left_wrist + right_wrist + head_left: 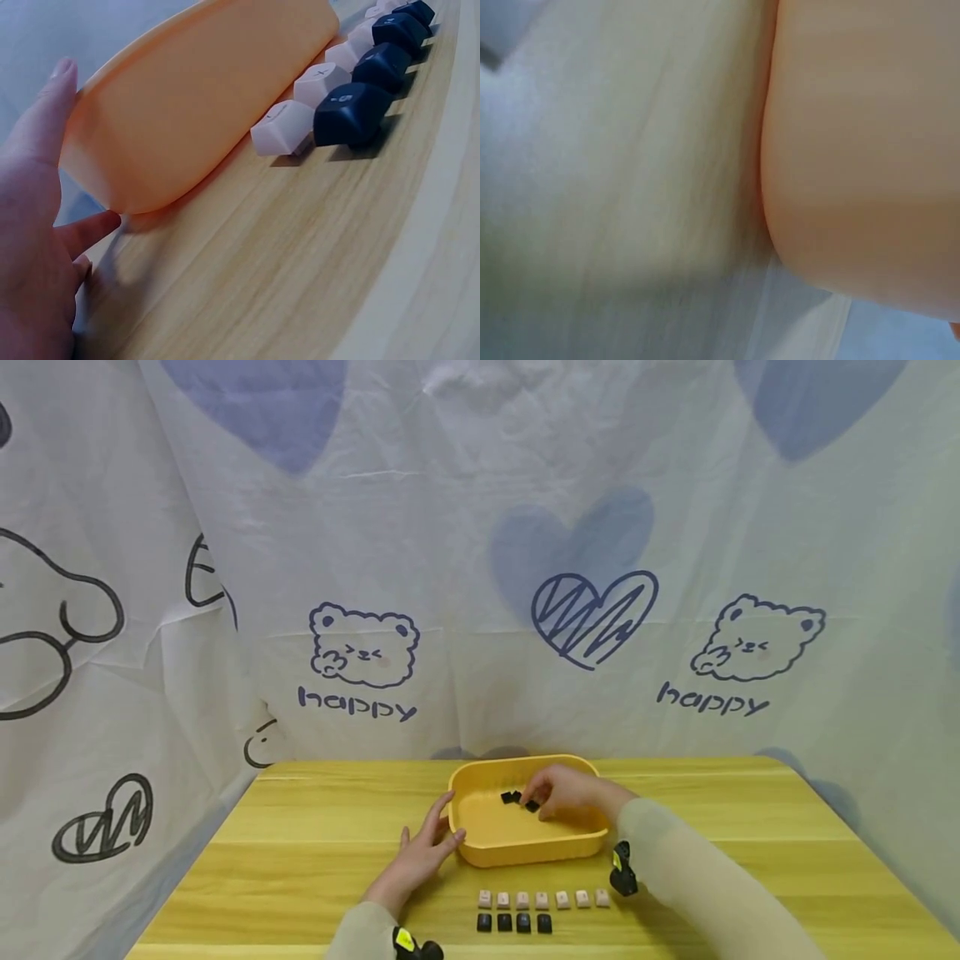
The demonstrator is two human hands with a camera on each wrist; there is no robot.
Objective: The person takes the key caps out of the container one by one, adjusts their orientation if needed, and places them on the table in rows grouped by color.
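Observation:
A yellow plastic tray (498,853) stands on the table. My left hand (422,853) rests against its left end, thumb and fingers spread along the wall; the left wrist view shows this hand (34,202) with a fingertip by the tray's base. Inside the tray, my right hand (566,791) reaches down with bent fingers at a black keycap (532,806); whether it pinches the keycap is too small to tell. More black keycaps (507,797) lie just left of those fingers. The right wrist view has only the tray's outer wall (870,150), not the hand.
In front of the tray, several white keycaps (522,900) form a row, with a shorter row of black keycaps (523,923) nearer me. Both rows sit on the wooden table (300,843). A printed white curtain (480,693) hangs behind the table.

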